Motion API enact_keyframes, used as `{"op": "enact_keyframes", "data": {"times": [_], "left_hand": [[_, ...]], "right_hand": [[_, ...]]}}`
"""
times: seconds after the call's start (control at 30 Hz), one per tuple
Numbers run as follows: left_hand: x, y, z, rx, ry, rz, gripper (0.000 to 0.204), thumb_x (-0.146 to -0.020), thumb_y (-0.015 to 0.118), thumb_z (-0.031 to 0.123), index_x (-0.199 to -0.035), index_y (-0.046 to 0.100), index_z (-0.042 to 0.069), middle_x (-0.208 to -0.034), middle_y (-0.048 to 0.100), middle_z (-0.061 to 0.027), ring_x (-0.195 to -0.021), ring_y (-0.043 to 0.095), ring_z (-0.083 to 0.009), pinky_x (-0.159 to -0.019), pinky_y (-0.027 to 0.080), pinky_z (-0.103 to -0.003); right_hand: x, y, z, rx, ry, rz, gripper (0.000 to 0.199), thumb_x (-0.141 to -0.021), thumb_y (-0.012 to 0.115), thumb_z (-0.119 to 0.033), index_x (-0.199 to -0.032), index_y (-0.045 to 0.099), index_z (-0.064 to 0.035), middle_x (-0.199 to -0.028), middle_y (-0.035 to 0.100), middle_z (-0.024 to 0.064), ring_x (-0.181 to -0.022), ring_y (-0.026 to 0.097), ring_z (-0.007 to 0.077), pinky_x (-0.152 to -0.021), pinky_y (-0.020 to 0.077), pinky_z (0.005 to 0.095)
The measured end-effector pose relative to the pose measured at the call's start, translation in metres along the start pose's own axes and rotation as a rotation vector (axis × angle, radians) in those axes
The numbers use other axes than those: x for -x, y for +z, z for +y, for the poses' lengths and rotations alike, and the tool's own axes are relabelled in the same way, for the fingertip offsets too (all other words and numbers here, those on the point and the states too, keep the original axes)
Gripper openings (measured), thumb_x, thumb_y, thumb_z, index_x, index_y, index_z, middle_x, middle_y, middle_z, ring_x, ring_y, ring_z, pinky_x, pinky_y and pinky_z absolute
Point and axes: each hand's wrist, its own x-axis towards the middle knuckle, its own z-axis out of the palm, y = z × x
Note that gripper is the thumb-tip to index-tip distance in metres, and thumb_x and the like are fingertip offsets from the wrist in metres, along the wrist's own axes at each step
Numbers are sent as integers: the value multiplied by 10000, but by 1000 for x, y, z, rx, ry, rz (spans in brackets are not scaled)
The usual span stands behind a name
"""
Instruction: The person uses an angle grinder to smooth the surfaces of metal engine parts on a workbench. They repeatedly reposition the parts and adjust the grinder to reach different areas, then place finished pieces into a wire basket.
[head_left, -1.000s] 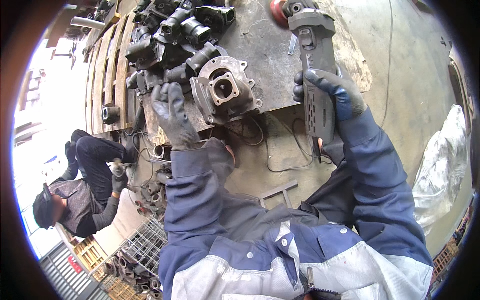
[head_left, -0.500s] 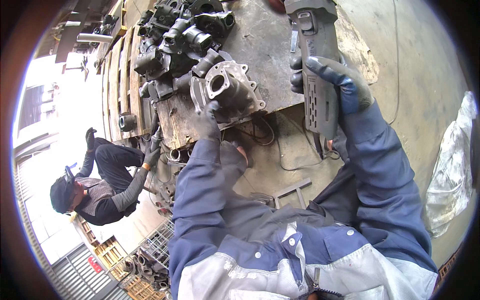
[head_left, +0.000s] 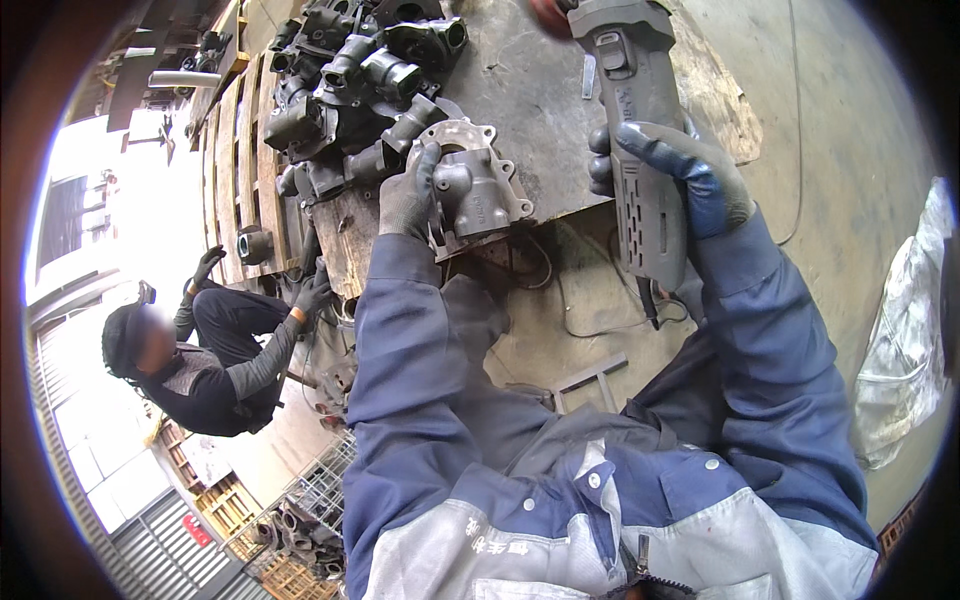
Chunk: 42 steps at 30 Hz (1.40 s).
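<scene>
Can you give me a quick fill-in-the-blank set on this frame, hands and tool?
1. The right hand grips a grey angle ____.
2. The left hand rests on a grey metal casting at the ____ edge of the steel plate.
3. Behind that casting lies a pile of ____ castings.
4. Both hands wear ____.

Missing words: grinder; near; dark; gloves

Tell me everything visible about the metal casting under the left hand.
The casting is a grey, rough-looking metal housing with a flanged rim carrying bolt holes, a round bore and stubby tube-like bosses. It sits near the front edge of the dark steel plate, tilted. The gloved left hand grips its left side. Similar darker castings are piled just behind it. The grinder in the right hand is apart from it.
</scene>
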Motion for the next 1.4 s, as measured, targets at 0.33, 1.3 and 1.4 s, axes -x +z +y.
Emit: {"op": "enact_keyframes", "data": {"times": [0.33,1.3,1.4], "left_hand": [[41,-41,41,50,103,410,610,-1030,585,558,-860,769,2,-735,762,-81,-574,571,-87,-541,443,-309],[161,63,51,956,-287,-361,642,-1059,517,560,-1285,614,-33,-1137,666,-103,-1007,641,-149,-874,511,-284],[160,62,48,982,-291,-364,649,-1058,520,562,-1294,607,-37,-1155,662,-110,-1021,640,-153,-892,509,-290]], "right_hand": [[-3,3,17,40,110,2,395,-881,796,-96,-1201,602,31,-985,703,104,-815,717,186,-745,623,341],[-11,54,106,575,235,-152,664,-757,804,-243,-1302,546,34,-1095,685,197,-1024,696,270,-914,563,386],[-13,55,104,617,245,-151,631,-764,795,-238,-1282,557,32,-1069,690,189,-1002,700,266,-904,563,385]]}}
